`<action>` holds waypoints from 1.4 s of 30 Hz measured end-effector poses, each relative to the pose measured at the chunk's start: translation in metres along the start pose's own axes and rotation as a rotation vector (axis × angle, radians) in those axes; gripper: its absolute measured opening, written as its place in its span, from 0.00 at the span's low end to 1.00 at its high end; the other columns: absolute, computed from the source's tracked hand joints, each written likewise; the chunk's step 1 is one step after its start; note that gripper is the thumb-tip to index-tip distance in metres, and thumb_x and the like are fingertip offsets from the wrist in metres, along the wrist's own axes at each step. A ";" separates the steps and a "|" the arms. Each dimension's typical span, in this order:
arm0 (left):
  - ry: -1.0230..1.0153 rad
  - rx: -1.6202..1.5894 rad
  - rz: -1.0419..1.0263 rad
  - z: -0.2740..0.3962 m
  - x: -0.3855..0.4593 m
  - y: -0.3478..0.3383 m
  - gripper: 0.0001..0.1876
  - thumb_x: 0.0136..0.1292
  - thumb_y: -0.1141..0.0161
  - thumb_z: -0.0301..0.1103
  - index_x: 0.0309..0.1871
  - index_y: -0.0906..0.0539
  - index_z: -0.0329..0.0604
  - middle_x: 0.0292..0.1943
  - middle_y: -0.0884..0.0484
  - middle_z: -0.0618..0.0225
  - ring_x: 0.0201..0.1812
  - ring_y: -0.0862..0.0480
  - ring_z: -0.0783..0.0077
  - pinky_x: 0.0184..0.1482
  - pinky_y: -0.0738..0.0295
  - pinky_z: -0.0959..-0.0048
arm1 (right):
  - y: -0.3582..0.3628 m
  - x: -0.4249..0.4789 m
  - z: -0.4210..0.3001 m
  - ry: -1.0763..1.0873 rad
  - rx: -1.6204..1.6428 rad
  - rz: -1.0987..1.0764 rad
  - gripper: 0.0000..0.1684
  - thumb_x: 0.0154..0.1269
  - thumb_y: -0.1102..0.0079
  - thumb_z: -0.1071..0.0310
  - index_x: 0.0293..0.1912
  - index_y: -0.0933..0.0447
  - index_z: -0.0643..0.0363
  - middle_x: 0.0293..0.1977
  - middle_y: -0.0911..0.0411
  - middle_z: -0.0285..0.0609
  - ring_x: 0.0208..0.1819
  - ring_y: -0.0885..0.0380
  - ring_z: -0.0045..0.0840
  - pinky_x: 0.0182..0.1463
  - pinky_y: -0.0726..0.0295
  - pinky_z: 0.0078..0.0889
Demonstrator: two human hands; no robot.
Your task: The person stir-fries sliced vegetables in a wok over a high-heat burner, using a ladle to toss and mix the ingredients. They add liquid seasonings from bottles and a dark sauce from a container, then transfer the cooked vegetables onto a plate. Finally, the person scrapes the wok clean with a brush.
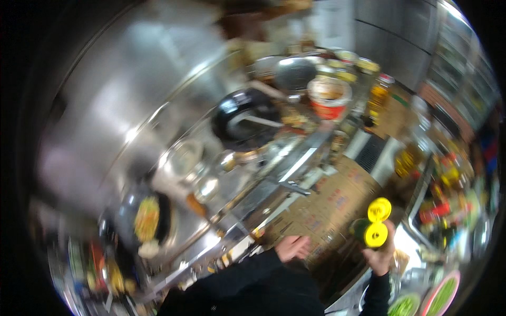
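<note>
My right hand (380, 258) is wrapped around a dark bottle whose yellow flip-top cap (375, 234) faces up at me. The cap's yellow lid (380, 209) is flipped back, showing a small pouring hole. To its left, my left hand (291, 248) hangs with loosely bent fingers and nothing visible in it. Below both hands, flattened cardboard (332, 203) covers the floor. A wok (164, 221) at the lower left holds yellowish food (146, 219) with orange bits. Blur hides finer detail.
A steel cooking range (233, 189) runs diagonally along my left, carrying a black wok (247, 134) and a ladle (206, 189). A red and white tub (329, 96) stands beyond. Right are bottles (407, 160) and a bowl of chopped greens (440, 294); an oil bottle (378, 96) stands further back.
</note>
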State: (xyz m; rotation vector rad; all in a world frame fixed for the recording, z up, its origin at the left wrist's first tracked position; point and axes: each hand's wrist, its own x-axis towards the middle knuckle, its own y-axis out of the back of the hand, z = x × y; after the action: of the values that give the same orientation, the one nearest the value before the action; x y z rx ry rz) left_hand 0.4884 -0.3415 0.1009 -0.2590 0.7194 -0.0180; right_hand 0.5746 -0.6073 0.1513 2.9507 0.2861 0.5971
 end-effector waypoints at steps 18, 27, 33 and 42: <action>-1.126 0.785 0.612 0.090 -0.204 0.170 0.34 0.59 0.41 0.45 0.65 0.37 0.40 0.61 0.35 0.53 0.62 0.38 0.56 0.64 0.45 0.61 | -0.301 0.052 -0.095 -0.202 0.537 -0.809 0.44 0.42 0.28 0.62 0.58 0.38 0.64 0.52 0.30 0.45 0.51 0.28 0.32 0.55 0.29 0.31; -0.996 0.191 1.485 0.005 -0.301 0.308 0.12 0.58 0.45 0.25 0.46 0.26 0.32 0.48 0.28 0.55 0.47 0.26 0.63 0.50 0.31 0.72 | -0.428 0.011 -0.158 0.204 -0.042 -0.845 0.41 0.42 0.27 0.65 0.55 0.36 0.65 0.50 0.30 0.50 0.51 0.27 0.35 0.54 0.28 0.33; -0.907 0.486 1.542 -0.023 -0.336 0.369 0.23 0.65 0.53 0.37 0.57 0.34 0.27 0.53 0.32 0.42 0.57 0.32 0.47 0.59 0.37 0.62 | -0.603 -0.047 -0.217 0.328 0.082 -1.049 0.41 0.40 0.26 0.67 0.54 0.36 0.66 0.49 0.29 0.54 0.51 0.27 0.38 0.54 0.27 0.35; -1.045 0.738 1.940 -0.016 -0.426 0.509 0.13 0.60 0.46 0.36 0.42 0.21 0.37 0.37 0.17 0.61 0.38 0.19 0.68 0.41 0.24 0.70 | -0.740 -0.113 -0.278 0.324 0.575 -0.906 0.32 0.42 0.31 0.74 0.50 0.32 0.64 0.43 0.25 0.46 0.47 0.24 0.31 0.52 0.26 0.30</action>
State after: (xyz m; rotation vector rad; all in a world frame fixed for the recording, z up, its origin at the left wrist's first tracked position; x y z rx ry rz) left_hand 0.1205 0.1922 0.2435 1.1453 -0.3517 1.5509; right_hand 0.2436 0.1128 0.2513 2.6734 1.9489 0.9220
